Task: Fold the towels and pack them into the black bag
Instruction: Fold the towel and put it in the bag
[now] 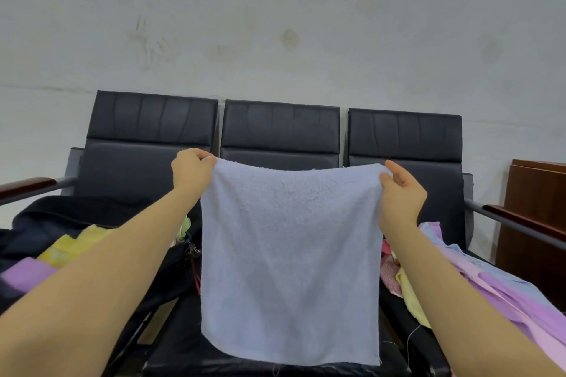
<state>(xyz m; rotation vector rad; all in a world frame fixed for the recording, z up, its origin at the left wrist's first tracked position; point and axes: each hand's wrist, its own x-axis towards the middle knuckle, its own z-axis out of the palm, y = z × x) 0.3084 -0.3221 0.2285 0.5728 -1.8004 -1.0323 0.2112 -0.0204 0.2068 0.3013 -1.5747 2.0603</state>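
A pale blue towel (289, 257) hangs flat in the air over the middle seat, held by its two top corners. My left hand (191, 170) pinches the top left corner and my right hand (401, 190) pinches the top right corner. The black bag (70, 214) lies open on the left seat, with a yellow towel (73, 243) and a purple towel (26, 274) folded inside it. On the right seat lies a loose pile of towels (502, 291) in purple, pink, light blue and yellow.
A three-seat black bench (280, 128) stands against a grey wall, with wooden armrests (26, 185) at both ends. A brown wooden cabinet (534, 208) stands at the right. A small keyring (192, 249) dangles from the bag's edge.
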